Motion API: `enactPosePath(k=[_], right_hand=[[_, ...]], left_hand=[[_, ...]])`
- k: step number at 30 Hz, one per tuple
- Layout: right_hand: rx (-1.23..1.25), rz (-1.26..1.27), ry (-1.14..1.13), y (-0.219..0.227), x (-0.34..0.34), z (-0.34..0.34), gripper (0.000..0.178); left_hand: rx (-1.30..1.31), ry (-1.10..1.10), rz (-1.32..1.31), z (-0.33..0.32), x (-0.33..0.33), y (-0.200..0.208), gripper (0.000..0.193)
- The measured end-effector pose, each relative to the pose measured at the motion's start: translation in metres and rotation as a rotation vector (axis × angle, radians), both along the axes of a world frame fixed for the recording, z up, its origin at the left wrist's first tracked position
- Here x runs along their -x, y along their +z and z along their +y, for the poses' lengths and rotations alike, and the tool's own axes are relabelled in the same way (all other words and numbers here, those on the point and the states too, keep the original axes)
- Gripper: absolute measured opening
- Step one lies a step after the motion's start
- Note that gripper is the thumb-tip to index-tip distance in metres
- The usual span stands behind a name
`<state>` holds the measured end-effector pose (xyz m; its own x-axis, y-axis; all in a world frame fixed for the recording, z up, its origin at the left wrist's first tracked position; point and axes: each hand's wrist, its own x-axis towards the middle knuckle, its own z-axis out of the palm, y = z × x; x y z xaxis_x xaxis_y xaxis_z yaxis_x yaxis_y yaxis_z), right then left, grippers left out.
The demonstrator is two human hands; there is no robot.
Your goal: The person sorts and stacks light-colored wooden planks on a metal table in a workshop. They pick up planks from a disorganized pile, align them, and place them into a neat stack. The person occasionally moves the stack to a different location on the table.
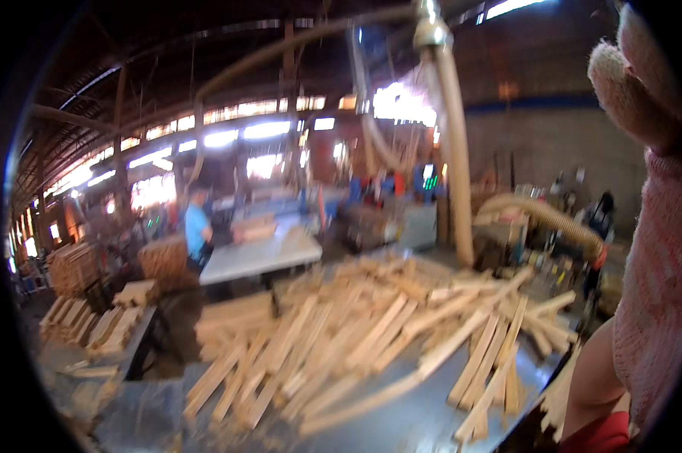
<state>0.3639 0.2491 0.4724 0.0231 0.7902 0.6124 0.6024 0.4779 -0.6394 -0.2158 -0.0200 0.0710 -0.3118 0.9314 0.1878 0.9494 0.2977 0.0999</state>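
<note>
My right hand (635, 90), in a pale, worn knitted glove with a pinkish cuff, is raised at the right rim. A thumb and part of a finger show, pointing upward and a little apart, with nothing visible in them; the rest is cut off by the rim. A red sleeve ends low on that forearm. No part of my left hand shows. Below and to the left, apart from the hand, a loose heap of light wooden strips (371, 332) lies crisscrossed on a grey metal tabletop (160, 408).
A ribbed duct hose (454, 151) hangs down behind the heap; another hose (544, 215) curves at right. Beyond stands a white-topped table (261, 257), with a person in blue (197, 230) beside it. Stacked wood pieces (73, 268) stand at far left.
</note>
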Motion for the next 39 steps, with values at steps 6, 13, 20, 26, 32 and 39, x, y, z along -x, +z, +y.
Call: enactPosePath(k=[6, 13, 20, 26, 32, 39], right_hand=[[-0.129, -0.201, -0.101, 0.048, -0.015, 0.039, 0.093], [-0.238, -0.001, 0.357, -0.093, -0.005, 0.178, 0.098], [0.530, 0.352, -0.254, -0.420, -0.132, 0.354, 0.098], [0.681, 0.317, -0.683, -0.518, -0.091, 0.336, 0.081], [0.553, 0.282, -0.428, -0.471, 0.035, 0.244, 0.070], [1.366, 0.696, 0.186, -0.508, 0.173, 0.059, 0.093]], left_hand=[[0.244, -0.261, 0.003, 0.073, -0.026, -0.020, 0.051], [-0.010, -0.179, 0.111, 0.279, -0.062, -0.081, 0.076], [0.255, 0.139, -0.038, 0.374, 0.010, -0.098, 0.081], [0.434, -0.271, -0.088, 0.333, 0.069, -0.098, 0.031], [0.357, -0.637, 0.132, 0.220, 0.020, -0.074, 0.026], [0.437, -0.146, -0.123, 0.078, -0.022, -0.099, 0.040]])
